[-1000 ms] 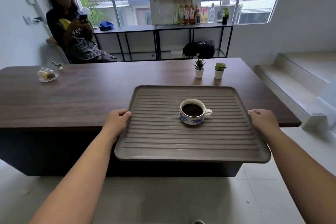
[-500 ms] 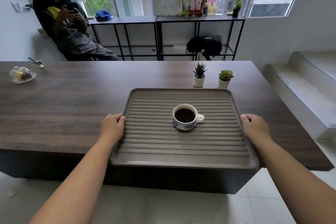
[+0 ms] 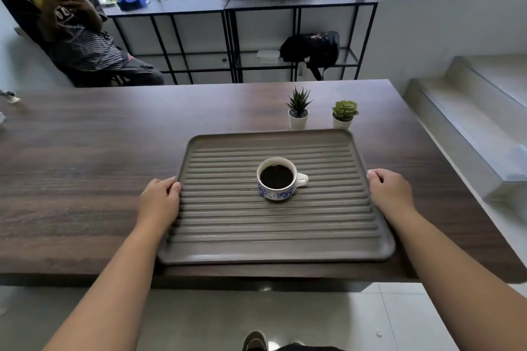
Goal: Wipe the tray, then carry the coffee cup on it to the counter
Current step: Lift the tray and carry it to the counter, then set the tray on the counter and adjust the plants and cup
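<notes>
Left hand (image 3: pixel 159 202) and right hand (image 3: pixel 390 194) clamped on opposite side rims of stiff, ribbed grey plastic tray (image 3: pixel 273 256) on dark wooden counter (image 3: pixel 85 168), fragile blue-patterned coffee cup (image 3: pixel 276 179) brimful at centre: probably spill-prone, best kept level.

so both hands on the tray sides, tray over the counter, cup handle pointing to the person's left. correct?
One error: the cup has its handle pointing to the person's right, toward the right hand, as the head view shows. The rest holds: the left hand and right hand grip the sides of the tray, over the counter.
</notes>
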